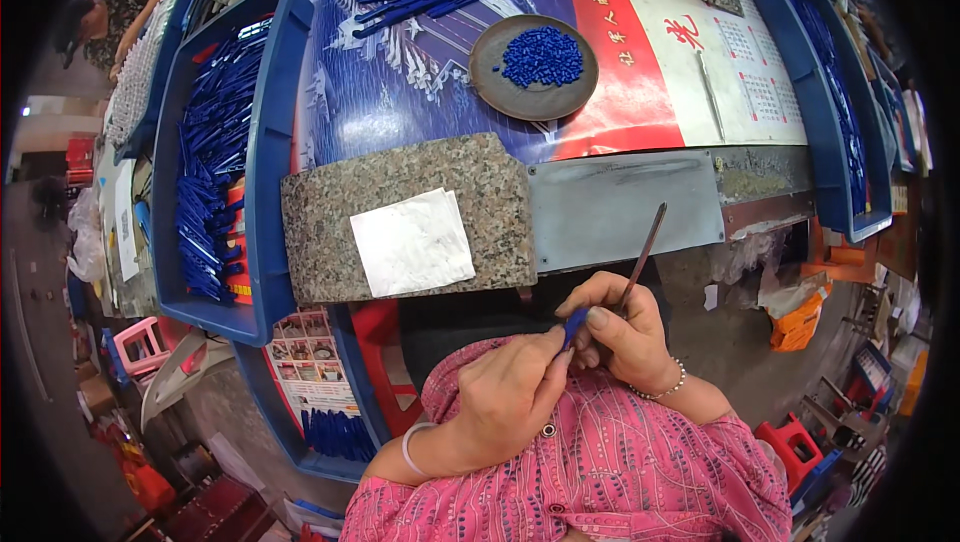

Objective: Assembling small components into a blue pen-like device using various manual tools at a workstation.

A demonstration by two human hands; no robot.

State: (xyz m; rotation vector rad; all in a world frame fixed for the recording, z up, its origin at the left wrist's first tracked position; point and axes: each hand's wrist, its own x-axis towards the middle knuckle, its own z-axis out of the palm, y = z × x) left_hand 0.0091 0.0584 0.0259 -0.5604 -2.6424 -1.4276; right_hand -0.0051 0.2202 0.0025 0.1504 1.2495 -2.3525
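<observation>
In front of my chest, both hands meet at a small blue piece (573,326), mostly hidden by fingers. My left hand (500,387) is closed, its thumb and forefinger pinching this piece. Thumb and fingers of my right hand (628,334) are closed around a thin dark reddish-brown rod (648,248), which slants up and away with a narrow tip. The right fingers also touch the blue piece. Just beyond the hands are a speckled stone slab (420,164) with a folded white paper (412,244) on it, and a grey flat plate (628,208).
A round dish (487,90) of small blue pellets (541,56) stands on the poster-covered table. Long blue strips (440,2) lie behind it. Blue trays of strips stand left (265,177) and right (800,62); another tray (350,362) sits lower left. Beyond is a person (115,22).
</observation>
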